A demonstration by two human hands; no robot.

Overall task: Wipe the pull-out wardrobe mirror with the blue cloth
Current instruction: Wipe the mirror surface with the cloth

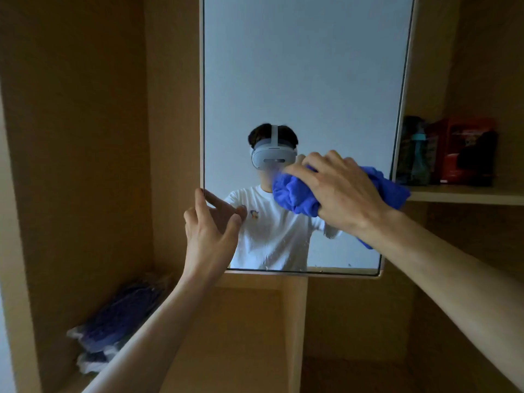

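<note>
The pull-out mirror (306,80) stands upright in the middle of the wooden wardrobe and reflects a person in a white shirt. My left hand (208,231) holds the mirror's left edge near its lower corner, thumb on the glass and fingers round the frame. My right hand (340,188) grips a bunched blue cloth (295,194) and presses it against the glass in the lower right part of the mirror. Small water spots show on the glass near the bottom edge.
A shelf (465,194) at the right holds bottles and a red box (465,148). Bagged dark blue fabric (113,324) lies on the lower left shelf. A vertical wooden divider (295,330) stands below the mirror.
</note>
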